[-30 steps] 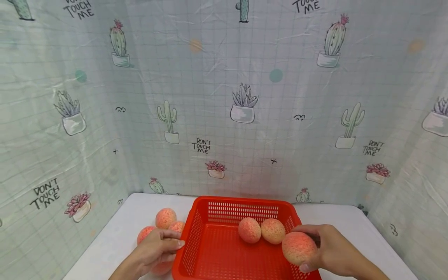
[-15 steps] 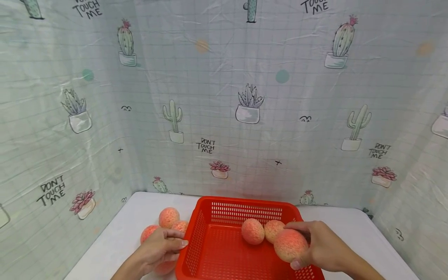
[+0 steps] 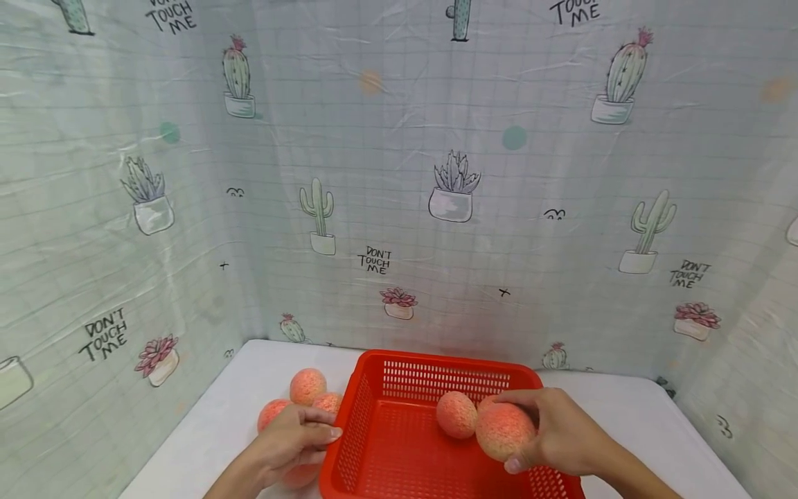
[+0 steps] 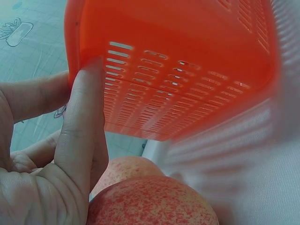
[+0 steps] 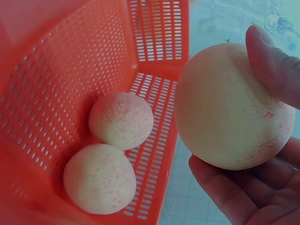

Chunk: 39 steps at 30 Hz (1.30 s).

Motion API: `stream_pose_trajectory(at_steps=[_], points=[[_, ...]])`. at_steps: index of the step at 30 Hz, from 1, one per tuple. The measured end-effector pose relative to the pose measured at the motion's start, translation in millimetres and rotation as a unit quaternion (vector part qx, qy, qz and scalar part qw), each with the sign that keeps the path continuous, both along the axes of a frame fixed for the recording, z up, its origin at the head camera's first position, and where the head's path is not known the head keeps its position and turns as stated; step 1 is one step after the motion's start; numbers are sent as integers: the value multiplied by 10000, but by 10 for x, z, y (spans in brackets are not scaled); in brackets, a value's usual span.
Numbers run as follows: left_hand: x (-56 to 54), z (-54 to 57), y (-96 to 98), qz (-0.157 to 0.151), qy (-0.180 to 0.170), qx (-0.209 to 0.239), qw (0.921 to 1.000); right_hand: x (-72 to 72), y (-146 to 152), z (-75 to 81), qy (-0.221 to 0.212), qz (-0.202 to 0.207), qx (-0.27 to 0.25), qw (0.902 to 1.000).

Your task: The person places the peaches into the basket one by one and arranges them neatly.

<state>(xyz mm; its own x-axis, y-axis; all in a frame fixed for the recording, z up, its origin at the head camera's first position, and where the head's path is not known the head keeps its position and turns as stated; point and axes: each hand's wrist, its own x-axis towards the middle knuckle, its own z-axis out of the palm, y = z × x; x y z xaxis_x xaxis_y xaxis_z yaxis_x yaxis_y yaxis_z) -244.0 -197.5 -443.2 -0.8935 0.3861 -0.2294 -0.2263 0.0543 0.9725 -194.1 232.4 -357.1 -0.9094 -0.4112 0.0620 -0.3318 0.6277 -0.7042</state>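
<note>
My right hand (image 3: 561, 430) grips a pinkish-yellow peach (image 3: 503, 433) with thumb and fingers spread round it, over the right part of a red plastic basket (image 3: 399, 461). Inside the basket two more peaches lie side by side near the back right; one peach (image 3: 456, 414) shows fully, while the held fruit partly covers the other. Both appear whole in the right wrist view, one peach (image 5: 121, 121) touching the other peach (image 5: 100, 179). At the basket's left rim, my left hand (image 3: 289, 443) pinches the edge between thumb and fingers.
Several peaches lie on the white table (image 3: 630, 416) left of the basket, among them a rear peach (image 3: 308, 386) and one peach (image 4: 154, 204) just below my left hand. A cactus-print curtain (image 3: 399, 173) encloses the table at the back and sides.
My right hand has carried the peach leftward, from the basket's right rim to farther over its inside, now partly hiding one peach there. My left hand stays on the rim. The head view has shifted slightly.
</note>
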Motion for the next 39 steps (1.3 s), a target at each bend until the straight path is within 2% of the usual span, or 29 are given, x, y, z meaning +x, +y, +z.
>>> stream_pose_trajectory(at_steps=[14, 29, 39], points=[[2, -10, 12, 52, -41, 73, 10000, -127, -229, 17, 3, 131, -25, 9999], [27, -1, 9, 81, 49, 69, 9999, -279, -487, -15, 603, -35, 370, 9975], [24, 6, 16, 97, -17, 75, 9999, -420, -635, -108, 514, -70, 172, 9985]])
